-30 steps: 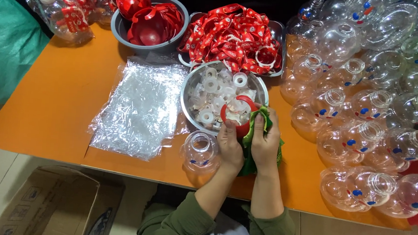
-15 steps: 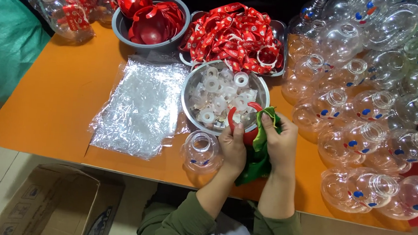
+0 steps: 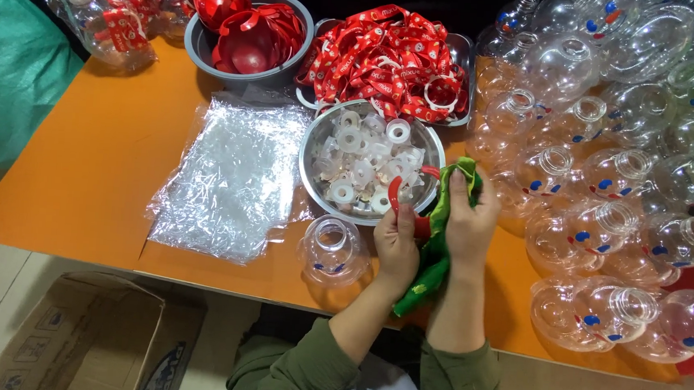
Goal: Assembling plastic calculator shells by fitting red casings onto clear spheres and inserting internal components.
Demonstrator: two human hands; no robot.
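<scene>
Both hands meet at the near rim of the steel bowl (image 3: pixel 371 162). Left hand (image 3: pixel 396 243) pinches the red curved piece (image 3: pixel 396 197); right hand (image 3: pixel 469 224) clamps the green cloth (image 3: pixel 434 250), which trails from that rim toward the counter (image 3: pixel 96 177) edge.

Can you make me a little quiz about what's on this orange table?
1. True or false: the steel bowl holds white plastic rings.
2. What colour is the cloth between the left hand and the right hand?
3. Which lies left of the steel bowl: A) a clear plastic bag, B) a red ribbon pile?

Key: 1 true; 2 green; 3 A.
</scene>
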